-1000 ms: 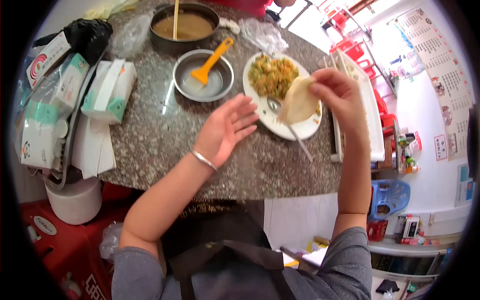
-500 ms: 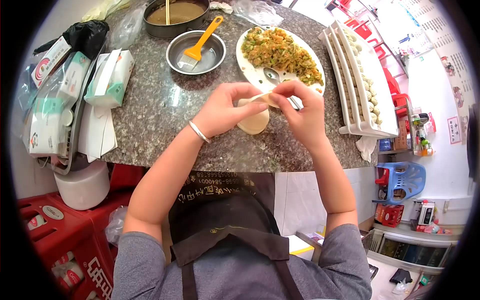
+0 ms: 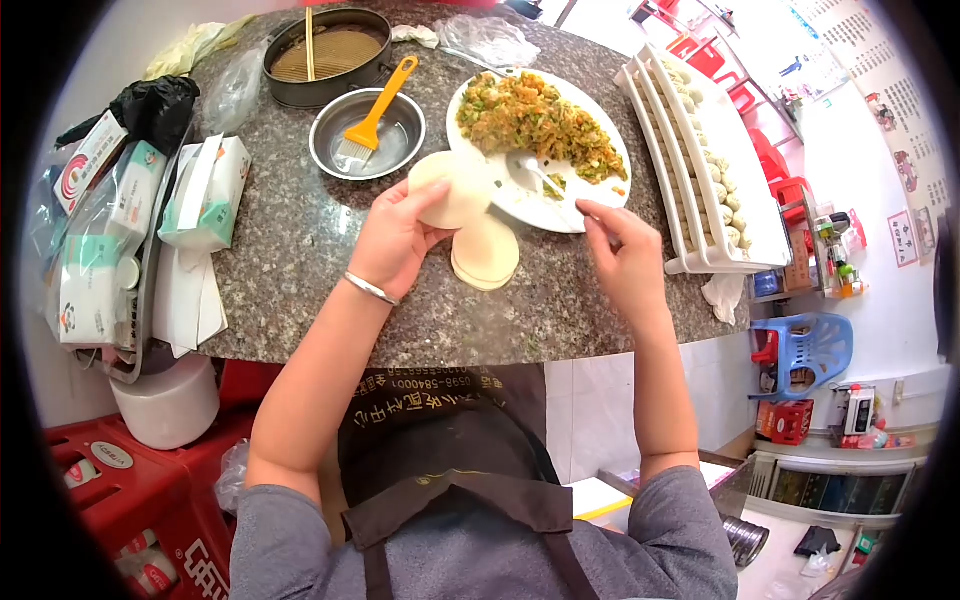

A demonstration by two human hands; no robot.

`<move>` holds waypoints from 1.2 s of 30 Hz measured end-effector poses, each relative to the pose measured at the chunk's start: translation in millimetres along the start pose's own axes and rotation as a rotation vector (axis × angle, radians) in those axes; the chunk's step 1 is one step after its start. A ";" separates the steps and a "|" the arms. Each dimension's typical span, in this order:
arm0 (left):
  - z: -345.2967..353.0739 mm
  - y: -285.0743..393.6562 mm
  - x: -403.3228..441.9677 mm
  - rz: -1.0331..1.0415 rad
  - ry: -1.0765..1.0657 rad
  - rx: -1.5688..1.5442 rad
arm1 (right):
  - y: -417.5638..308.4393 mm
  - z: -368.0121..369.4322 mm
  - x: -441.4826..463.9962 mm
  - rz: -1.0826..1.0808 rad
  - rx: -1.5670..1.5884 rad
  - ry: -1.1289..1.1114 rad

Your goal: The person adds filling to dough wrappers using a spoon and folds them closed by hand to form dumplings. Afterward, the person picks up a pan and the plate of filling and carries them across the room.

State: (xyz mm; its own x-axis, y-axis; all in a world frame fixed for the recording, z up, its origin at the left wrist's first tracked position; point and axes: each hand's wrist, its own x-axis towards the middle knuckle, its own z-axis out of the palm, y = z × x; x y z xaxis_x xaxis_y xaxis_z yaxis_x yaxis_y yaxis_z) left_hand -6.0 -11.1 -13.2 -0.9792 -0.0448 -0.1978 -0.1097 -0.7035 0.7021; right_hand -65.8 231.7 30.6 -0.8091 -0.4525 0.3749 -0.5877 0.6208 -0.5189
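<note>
By the granite table's near edge, a few dough rounds are lying stacked, with room in front. The left hand is pinching a flat, unfilled round. The right hand is curling nearly closed at the spoon's handle; I can't tell if it's gripping. Shaped pieces are already filling the rack, near the plate's rim; plenty of chopped filling is remaining.
</note>
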 end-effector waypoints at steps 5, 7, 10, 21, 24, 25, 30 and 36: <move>0.4 -0.3 -1.7 0.080 0.144 -0.004 | 9.6 15.3 3.3 -0.009 -0.041 0.093; -0.9 -0.6 -0.4 0.105 0.155 0.011 | 10.7 17.5 -2.5 -0.017 -0.058 0.050; -2.7 -3.2 2.0 0.091 0.173 0.048 | -4.2 -3.4 -3.2 0.199 -0.013 -0.051; 2.4 5.2 -0.7 -0.098 -0.126 -0.139 | 16.0 15.7 -8.7 0.147 0.030 0.095; 5.2 3.1 -0.3 -0.126 -0.248 -0.254 | 13.3 26.9 -21.2 0.158 0.135 0.113; 3.4 0.8 0.9 -0.125 -0.269 -0.250 | 6.9 24.5 -22.6 0.231 0.184 0.043; 10.1 1.7 -1.8 -0.125 -0.275 -0.335 | -13.2 26.6 -48.2 0.352 0.355 -0.076; 2.8 2.5 1.5 -0.101 -0.146 -0.297 | -22.0 15.9 -57.8 0.133 0.294 -0.028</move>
State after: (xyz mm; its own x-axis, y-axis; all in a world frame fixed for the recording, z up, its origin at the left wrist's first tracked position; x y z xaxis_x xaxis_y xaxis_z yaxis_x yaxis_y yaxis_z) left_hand -8.2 -10.9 -9.9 -0.9825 0.1221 -0.1408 -0.1734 -0.8760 0.4501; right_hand -6.1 234.0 8.1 -0.8762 -0.3995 0.2697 -0.4474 0.4658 -0.7634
